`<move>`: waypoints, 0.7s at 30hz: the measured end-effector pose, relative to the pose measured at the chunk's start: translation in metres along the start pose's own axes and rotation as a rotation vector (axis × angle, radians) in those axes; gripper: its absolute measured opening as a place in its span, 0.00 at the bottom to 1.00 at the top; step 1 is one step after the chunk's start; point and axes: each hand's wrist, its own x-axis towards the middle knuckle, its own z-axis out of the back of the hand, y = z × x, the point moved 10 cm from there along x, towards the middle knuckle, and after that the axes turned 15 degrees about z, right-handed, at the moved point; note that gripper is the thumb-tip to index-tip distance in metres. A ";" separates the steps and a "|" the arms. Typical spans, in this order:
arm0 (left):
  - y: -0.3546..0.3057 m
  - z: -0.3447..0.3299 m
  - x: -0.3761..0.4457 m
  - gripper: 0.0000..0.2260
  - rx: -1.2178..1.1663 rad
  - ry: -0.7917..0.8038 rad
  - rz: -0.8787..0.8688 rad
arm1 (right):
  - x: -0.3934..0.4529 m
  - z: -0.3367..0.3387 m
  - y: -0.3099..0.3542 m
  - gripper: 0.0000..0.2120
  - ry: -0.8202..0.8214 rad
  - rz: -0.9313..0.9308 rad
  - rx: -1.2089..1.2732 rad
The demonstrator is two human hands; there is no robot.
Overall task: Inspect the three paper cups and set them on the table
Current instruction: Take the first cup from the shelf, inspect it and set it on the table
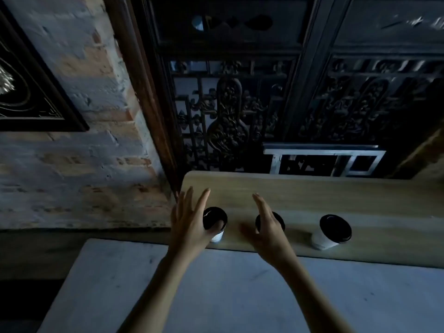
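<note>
- I'm seeing left hand (189,222) reaching forward, fingers spread, thumb lying on left cup (215,223); not clamped.
- Right hand (266,227) hanging open over middle cup (278,221), hiding most of it; contact unclear.
- Right cup (331,231) standing free on wooden worktop (336,195).
- Dim, blurred.

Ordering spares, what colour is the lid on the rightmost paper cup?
Black lid, head view.

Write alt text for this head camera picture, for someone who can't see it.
Two bare hands reach over three white paper cups with black lids standing in a row on a wooden shelf. The left hand spreads open at the left cup; the right hand is open over the middle cup. A carved dark screen stands behind.
</note>
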 end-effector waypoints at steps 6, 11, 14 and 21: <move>0.025 -0.081 0.027 0.43 0.102 0.243 0.075 | -0.012 -0.067 -0.065 0.39 0.095 -0.262 0.049; 0.031 -0.112 0.039 0.45 0.113 0.321 0.089 | -0.015 -0.106 -0.089 0.39 0.162 -0.345 0.101; 0.033 -0.116 0.043 0.43 0.101 0.275 0.104 | -0.017 -0.122 -0.094 0.39 0.201 -0.363 0.110; 0.041 -0.115 0.046 0.39 -0.126 0.242 0.181 | -0.015 -0.141 -0.103 0.39 0.271 -0.365 0.102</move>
